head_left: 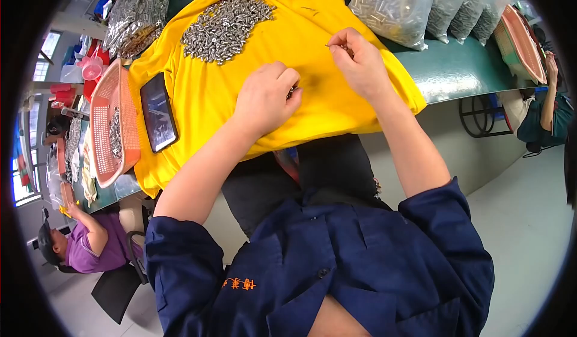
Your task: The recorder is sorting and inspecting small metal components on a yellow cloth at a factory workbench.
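A yellow cloth [207, 105] covers the table in front of me. My left hand [267, 99] is curled over it, and small metal parts [293, 90] show between its thumb and fingers. Farther right, my right hand [360, 66] is closed in a pinch above the cloth. Small dark bits [346, 48] show at its fingertips, too small to name. Beyond my left hand lies a heap of small silvery cylindrical parts [225, 29]. A few thin dark pieces [309, 10] lie on the cloth at the far side.
A phone [158, 113] lies left of my left hand, beside a pink plastic basket [129, 120] containing metal parts. Clear bags of metal parts [393, 9] stand at the back right on the green table [457, 75]. Other people sit at left [99, 241] and right [544, 111].
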The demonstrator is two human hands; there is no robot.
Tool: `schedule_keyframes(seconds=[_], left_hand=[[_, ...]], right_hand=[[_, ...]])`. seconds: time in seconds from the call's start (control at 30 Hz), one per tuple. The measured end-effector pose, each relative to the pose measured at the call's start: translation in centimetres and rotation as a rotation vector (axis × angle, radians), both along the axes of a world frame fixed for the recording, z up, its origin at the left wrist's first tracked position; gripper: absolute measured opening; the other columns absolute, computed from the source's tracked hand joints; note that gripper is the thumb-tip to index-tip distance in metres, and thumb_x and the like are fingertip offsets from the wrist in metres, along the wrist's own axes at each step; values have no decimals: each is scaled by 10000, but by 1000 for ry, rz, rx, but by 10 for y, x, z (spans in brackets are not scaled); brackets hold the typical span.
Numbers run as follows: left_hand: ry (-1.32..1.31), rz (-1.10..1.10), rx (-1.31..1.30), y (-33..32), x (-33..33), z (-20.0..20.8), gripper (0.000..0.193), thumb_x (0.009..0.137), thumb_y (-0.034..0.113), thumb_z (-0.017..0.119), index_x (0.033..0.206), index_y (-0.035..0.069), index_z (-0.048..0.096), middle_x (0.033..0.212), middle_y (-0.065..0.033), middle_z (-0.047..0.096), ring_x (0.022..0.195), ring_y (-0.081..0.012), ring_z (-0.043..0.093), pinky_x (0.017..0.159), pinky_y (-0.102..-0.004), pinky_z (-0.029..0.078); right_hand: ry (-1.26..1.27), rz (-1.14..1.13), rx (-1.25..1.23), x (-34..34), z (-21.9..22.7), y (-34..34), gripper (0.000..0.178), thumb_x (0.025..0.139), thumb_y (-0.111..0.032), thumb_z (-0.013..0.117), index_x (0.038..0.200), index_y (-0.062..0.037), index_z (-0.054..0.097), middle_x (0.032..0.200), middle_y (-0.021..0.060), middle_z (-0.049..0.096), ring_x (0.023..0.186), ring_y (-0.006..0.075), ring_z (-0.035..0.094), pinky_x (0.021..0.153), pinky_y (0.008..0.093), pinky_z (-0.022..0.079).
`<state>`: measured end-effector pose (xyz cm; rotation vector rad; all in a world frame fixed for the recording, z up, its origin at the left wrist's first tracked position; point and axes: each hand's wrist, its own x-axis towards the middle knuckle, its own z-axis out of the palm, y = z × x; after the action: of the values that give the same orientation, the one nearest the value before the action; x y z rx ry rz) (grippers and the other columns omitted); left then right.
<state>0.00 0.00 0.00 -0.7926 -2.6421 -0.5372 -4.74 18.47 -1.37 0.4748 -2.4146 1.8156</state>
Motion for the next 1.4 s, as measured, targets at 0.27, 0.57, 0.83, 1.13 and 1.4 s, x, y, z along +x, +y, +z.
schedule_keyframes(seconds=[0.27, 0.57, 0.83, 1.13, 1.4], left_hand=[[-88, -170, 0, -12, 3, 5, 124, 679, 138, 581, 728, 62, 495, 702, -92, 489, 684, -268, 511, 605, -361, 428], [-77, -242, 33, -15, 6, 0, 173, 674, 111, 612, 781, 43, 494, 697, -105, 515, 663, -284, 520, 584, -363, 424], [7, -217, 23, -19, 11, -1, 149, 696, 145, 613, 682, 55, 494, 604, -100, 496, 568, -296, 509, 510, -373, 416], [-155, -105, -24, -11, -5, 1, 312, 791, 257, 534, 581, 37, 463, 542, -116, 472, 534, -289, 490, 495, -371, 388], [-1007, 174, 940, -14, -40, 31, 346, 875, 330, 427, 617, 103, 392, 490, 60, 263, 418, -49, 199, 401, -197, 179]], right_hand=[[-40, -4, -59, 0, 0, 1, 109, 762, -96, 504, 827, -10, 515, 676, 33, 531, 589, 88, 474, 557, 223, 407], [-15, -25, 1, 2, 2, 1, 109, 767, -95, 502, 839, -15, 518, 692, 25, 534, 605, 83, 480, 572, 217, 410], [28, -42, 61, 2, 3, 1, 129, 767, -114, 507, 844, -13, 526, 697, 44, 552, 619, 108, 509, 596, 228, 423], [58, -45, 68, 1, 0, 2, 133, 765, -118, 521, 856, -21, 531, 717, 46, 563, 641, 117, 523, 608, 237, 429], [57, -44, 78, 2, 4, -2, 128, 760, -108, 525, 852, -19, 528, 717, 48, 565, 637, 122, 523, 605, 238, 426]])
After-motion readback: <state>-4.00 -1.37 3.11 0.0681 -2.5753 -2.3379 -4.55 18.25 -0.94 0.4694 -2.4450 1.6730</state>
